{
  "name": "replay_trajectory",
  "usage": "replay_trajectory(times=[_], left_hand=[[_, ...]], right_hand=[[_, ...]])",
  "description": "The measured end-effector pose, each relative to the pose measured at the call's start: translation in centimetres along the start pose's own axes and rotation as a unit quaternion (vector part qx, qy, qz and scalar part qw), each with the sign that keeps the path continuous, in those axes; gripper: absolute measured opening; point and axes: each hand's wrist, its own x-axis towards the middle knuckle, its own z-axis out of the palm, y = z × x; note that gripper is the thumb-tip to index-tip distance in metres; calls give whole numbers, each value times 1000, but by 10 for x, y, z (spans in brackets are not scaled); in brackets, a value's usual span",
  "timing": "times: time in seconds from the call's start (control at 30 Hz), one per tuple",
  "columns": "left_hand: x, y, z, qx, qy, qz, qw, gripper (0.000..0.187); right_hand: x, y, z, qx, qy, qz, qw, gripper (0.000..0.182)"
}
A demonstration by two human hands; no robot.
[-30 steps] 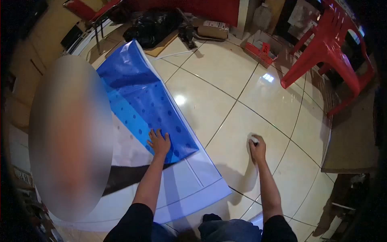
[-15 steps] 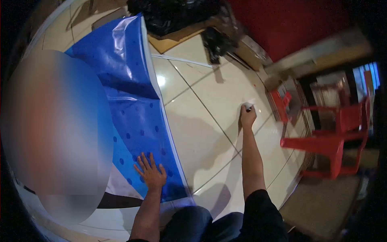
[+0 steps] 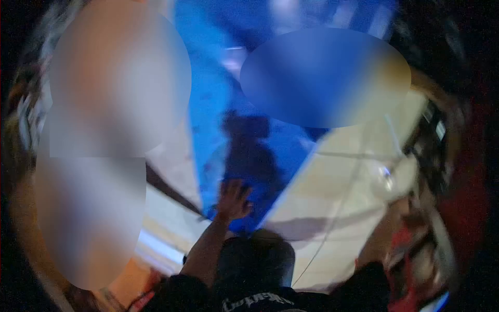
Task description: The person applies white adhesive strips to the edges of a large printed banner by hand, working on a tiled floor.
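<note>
My left hand (image 3: 235,200) lies flat with its fingers spread on a glossy blue printed vinyl banner (image 3: 208,135), close to its near corner. My right arm reaches out over the pale tiled floor at the right, and my right hand (image 3: 399,208) is smeared by motion. Whether its fingers hold anything cannot be made out. A whitish patch with a bright glint (image 3: 385,177) shows just beyond it; it is too blurred to name. My shadow falls across the banner. Large blurred patches hide parts of the banner and whatever is at the left.
Pale floor tiles (image 3: 332,203) with dark joints run along the banner's right edge. Smeared red shapes (image 3: 408,255) stand at the lower right, and a dark red surface (image 3: 470,208) is at the far right. My knee (image 3: 265,255) is close to the banner's near corner.
The view has swung left, so the banner now fills the middle and the picture is smeared. My left hand remains flat on it. Earlier, my right hand held a small white object near the floor.
</note>
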Motion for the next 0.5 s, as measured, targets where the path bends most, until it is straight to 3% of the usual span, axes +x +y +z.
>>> replay_trajectory(times=[0.07,0.1,0.17,0.23,0.3,0.33,0.5], left_hand=[[-2,0,5,-48,-8,2,999,60],[5,4,-13,-25,-77,-1,997,62],[1,-3,2,-66,27,39,997,68],[-3,-4,-10,-65,-30,38,997,77],[-4,-8,-6,-55,58,48,996,73],[-4,-10,-9,-59,79,22,995,73],[-11,-9,-20,-120,160,66,978,68]], right_hand=[[12,-22,8,-19,-36,-71,997,53],[8,-46,11,-13,-27,-106,994,53],[-11,-78,-1,-1,36,-166,985,54],[-53,-114,-14,44,89,-207,973,55],[-116,-134,-36,83,129,-232,960,56],[-138,-140,-40,101,128,-259,952,56],[-206,-130,-47,70,116,-335,932,56]])
